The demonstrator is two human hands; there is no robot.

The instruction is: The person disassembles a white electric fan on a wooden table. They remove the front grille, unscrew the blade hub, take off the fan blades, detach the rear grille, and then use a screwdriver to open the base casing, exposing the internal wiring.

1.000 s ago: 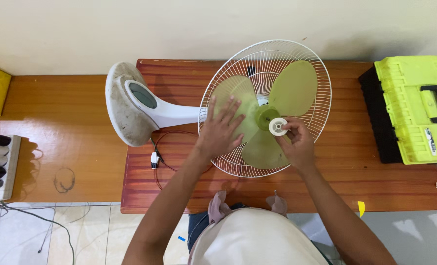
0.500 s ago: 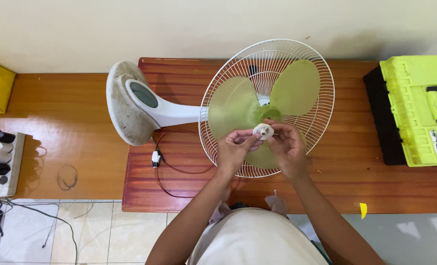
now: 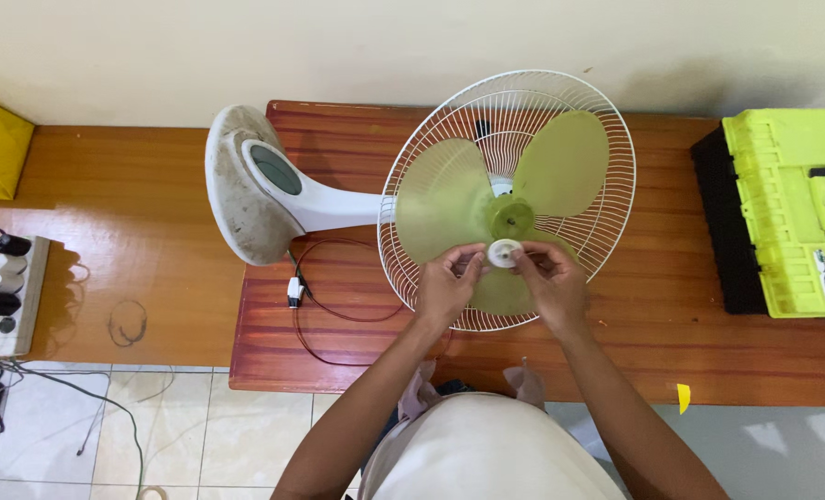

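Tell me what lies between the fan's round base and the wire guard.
Head view: only the fan's white neck spans from base to wire guard.

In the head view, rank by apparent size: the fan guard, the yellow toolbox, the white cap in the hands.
1. fan guard, largest.
2. toolbox, cut off by the frame edge, so unsure.
3. white cap, smallest, held nearer the camera.

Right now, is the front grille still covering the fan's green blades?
No: the green blades lie bare in the rear cage, while both hands hold a small white cap.

Toolbox (image 3: 787,208) blocks right; table (image 3: 357,343) front free.
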